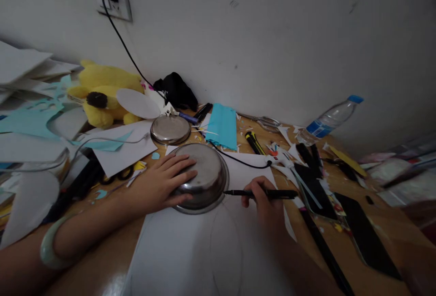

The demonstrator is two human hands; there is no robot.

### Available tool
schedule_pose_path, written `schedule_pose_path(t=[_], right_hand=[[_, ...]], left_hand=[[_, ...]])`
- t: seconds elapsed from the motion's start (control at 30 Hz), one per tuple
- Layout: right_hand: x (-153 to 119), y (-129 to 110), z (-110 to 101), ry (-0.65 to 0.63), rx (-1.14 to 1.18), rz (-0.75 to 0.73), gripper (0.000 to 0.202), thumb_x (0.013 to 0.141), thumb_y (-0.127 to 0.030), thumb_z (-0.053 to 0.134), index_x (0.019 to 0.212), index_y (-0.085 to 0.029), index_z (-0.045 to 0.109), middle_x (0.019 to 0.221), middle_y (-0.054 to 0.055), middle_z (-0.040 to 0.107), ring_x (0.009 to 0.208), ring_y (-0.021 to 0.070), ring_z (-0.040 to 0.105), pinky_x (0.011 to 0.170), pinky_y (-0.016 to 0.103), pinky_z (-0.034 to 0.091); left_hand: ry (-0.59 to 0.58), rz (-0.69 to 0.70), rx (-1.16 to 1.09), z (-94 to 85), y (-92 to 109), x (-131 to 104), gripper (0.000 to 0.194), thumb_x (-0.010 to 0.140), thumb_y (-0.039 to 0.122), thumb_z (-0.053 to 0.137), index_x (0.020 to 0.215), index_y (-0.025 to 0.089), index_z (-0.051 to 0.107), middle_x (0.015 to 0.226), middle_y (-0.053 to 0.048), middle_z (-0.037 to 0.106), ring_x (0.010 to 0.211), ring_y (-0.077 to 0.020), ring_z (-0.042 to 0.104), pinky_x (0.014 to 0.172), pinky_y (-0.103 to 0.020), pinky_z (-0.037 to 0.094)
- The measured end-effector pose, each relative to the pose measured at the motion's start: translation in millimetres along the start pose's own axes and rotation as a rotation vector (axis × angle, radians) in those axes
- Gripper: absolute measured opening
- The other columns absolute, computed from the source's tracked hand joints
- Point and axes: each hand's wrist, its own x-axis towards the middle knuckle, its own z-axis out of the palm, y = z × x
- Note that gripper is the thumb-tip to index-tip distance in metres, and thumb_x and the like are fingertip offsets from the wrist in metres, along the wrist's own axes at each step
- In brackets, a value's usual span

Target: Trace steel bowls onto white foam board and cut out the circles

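Observation:
An upturned metal bowl (207, 169) lies rim down on a large white sheet of paper (180, 255). My left hand (170, 180) rests on the bowl's left side with its fingers spread, and a pale green bangle circles that wrist. In my right hand (262, 196) is a black pen (281, 194), gripped between the fingers, with its tip at the bowl's right rim. Faint curved lines show on the paper below the bowl.
Behind the bowl are a round metal lid (170, 129), folded blue paper (222, 125) and a yellow cutter (254, 142). A yellow plush toy (109, 89) sits at the left. Rightward are a glue gun (281, 156), dark phones (366, 234) and a leaning bottle (330, 120).

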Motion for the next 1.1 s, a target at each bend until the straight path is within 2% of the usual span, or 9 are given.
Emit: schedule_pose_path(t=[0.13,0.4,1.1], right_hand=[[3.4,7.5,1.1,-0.006,0.024,0.066,0.026,0.08,-0.037,0.055,0.063,-0.02,0.048,0.045,-0.005,0.052,0.039,0.0095,0.046,0.041,0.022,0.039],[0.2,4.7,-3.2,0.029,0.018,0.068,0.026,0.079,-0.035,0.056,0.06,-0.02,0.046,0.043,-0.005,0.051,0.038,0.0082,0.044,0.039,0.02,0.036],[1.2,6.3,-6.1,0.034,-0.021,0.1,0.023,0.076,-0.032,0.055,0.058,-0.02,0.047,0.041,-0.006,0.049,0.035,0.0071,0.043,0.036,0.018,0.033]], left_hand=[[0.009,0.017,0.013,1.5,-3.9,-1.6,0.046,0.081,0.045,0.058,0.121,0.023,0.055,0.134,-0.01,0.049,0.124,-0.0309,0.041,0.106,-0.047,0.025],[-0.034,0.037,0.077,1.0,-0.6,-3.6,0.048,0.082,0.049,0.055,0.123,0.024,0.053,0.136,-0.009,0.047,0.125,-0.0295,0.04,0.105,-0.044,0.024],[0.013,0.098,0.24,-0.1,3.0,-3.6,0.047,0.085,0.049,0.051,0.121,0.02,0.051,0.134,-0.009,0.048,0.123,-0.0268,0.04,0.103,-0.043,0.028]])
